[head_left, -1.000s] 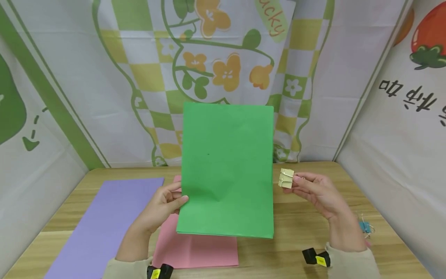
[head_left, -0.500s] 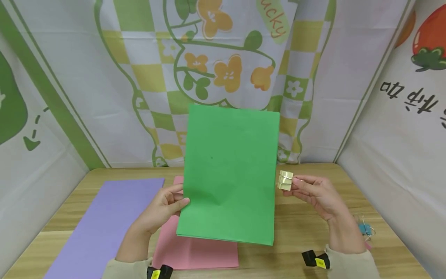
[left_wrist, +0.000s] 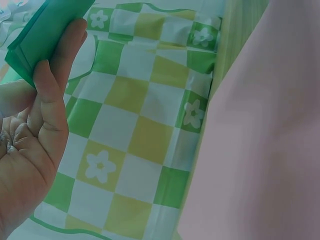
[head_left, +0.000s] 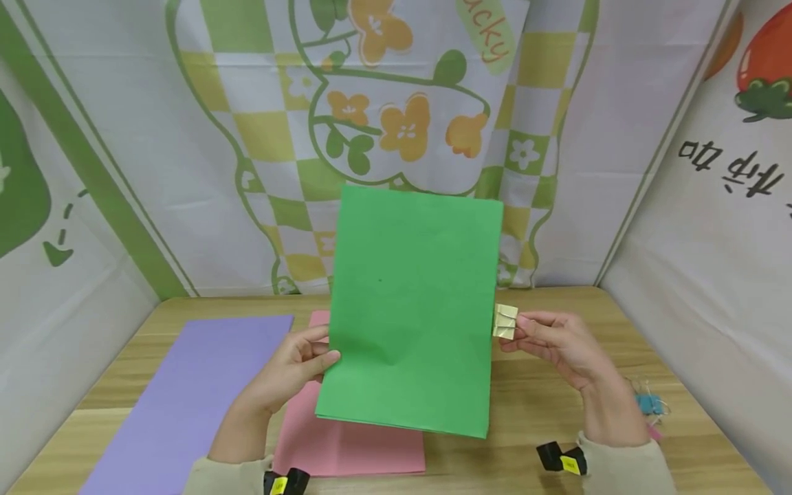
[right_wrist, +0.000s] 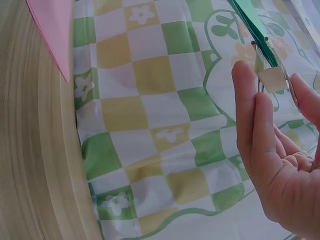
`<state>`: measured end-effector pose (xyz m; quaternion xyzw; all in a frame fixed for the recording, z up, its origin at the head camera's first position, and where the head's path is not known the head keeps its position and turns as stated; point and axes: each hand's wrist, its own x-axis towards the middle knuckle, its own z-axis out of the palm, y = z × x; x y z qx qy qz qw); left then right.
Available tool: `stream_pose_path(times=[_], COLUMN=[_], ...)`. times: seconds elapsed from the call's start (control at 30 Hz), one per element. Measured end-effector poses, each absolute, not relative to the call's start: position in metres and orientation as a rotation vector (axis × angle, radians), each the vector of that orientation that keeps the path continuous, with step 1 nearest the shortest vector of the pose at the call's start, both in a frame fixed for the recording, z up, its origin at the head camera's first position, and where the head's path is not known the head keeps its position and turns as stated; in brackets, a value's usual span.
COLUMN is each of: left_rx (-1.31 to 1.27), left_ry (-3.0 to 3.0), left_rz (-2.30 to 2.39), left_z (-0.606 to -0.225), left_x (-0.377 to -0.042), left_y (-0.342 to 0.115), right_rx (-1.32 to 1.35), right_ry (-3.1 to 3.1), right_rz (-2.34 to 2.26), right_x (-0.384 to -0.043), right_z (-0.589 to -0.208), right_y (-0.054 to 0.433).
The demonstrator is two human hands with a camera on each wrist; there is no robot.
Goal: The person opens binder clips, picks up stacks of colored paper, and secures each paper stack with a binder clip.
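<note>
**Pale yellow metal binder clip [head_left: 505,322] meets right edge of green rectangular stack of paper sheets [head_left: 414,309]**

A person in beige sleeves [head_left: 625,471] holds the green stack upright, slightly tilted, at the centre of the frame above a wood-grain desk [head_left: 532,405]. The left hand [head_left: 291,364] grips the stack's lower left edge, thumb in front and fingers behind. At centre right, the right hand [head_left: 566,344] pinches the clip by its wire handles; in the right wrist view the edge of the sheets reaches the clip's mouth, though how deep it sits cannot be told.

Beneath the stack, at the bottom centre of the frame, a pink rectangular paper sheet [head_left: 377,450] lies partly hidden. A long purple rectangular sheet [head_left: 204,385] lies at lower left. At lower right, just beside the right wrist, rests a blue binder clip with wire handles [head_left: 648,404], a small pink object [head_left: 654,433] near it, mostly covered by the arm. Behind the desk hangs a white fabric backdrop with green and yellow checks [head_left: 262,137].
</note>
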<state>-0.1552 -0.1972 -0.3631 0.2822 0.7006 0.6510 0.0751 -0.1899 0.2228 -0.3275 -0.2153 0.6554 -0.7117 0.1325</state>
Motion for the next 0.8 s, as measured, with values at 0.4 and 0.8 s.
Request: stream_pose_path(times=[0.4, 0.8], left_rx=[0.828, 0.825], left_ry=[2.111, 2.103], left_rz=[1.939, 1.925], left_z=[-0.3633, -0.3617], left_x=[-0.1553, -0.1549], left_y=[-0.1979, -0.1955], right_rx=[-0.728, -0.696], right_ry=[1.861, 1.888], right_rz=[-2.065, -2.052], right_x=[-0.1882, -0.1838], right_z=[-0.3263, -0.3203], right_y=[0.2224, 0.2189])
